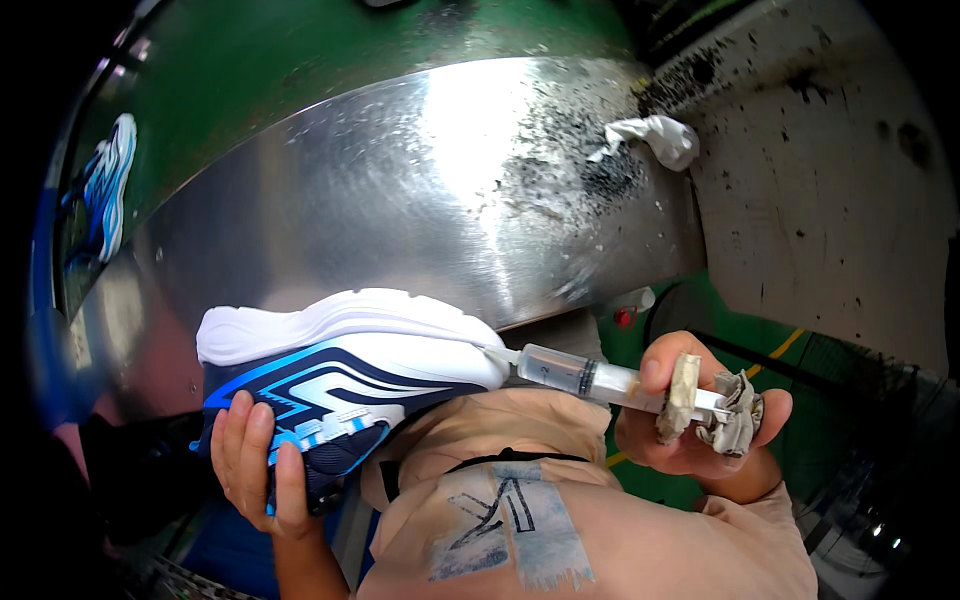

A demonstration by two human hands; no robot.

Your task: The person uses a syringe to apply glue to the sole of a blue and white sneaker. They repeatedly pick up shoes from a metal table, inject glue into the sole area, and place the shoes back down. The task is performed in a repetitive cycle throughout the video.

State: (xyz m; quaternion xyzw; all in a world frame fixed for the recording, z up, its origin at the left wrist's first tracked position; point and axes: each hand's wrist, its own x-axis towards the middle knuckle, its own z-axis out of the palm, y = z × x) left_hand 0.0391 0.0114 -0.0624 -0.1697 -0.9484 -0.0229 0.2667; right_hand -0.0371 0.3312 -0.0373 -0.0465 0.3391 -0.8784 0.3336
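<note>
My left hand (pixel 258 455) is wrapped round the upper of a blue and white sports shoe (pixel 350 365), which lies tilted on its side with the white sole facing away from me. In my right hand (pixel 680 420) is a clear plastic syringe (pixel 565 372) with some liquid inside. Its tip meets the shoe at the right end, near the seam between sole and upper; whether it touches is hard to tell. Tape or cloth wrapping (pixel 735 412) covers the syringe's flange and plunger end, where my fingers close round it.
A shiny metal worktop (pixel 330 190) with dark specks spreads beyond the shoe. On it lies a crumpled white tissue (pixel 655 138), beside a stained pale board (pixel 830 190) at the right. Another blue and white shoe (pixel 110 190) stands at the far left, by the green surface (pixel 230 110).
</note>
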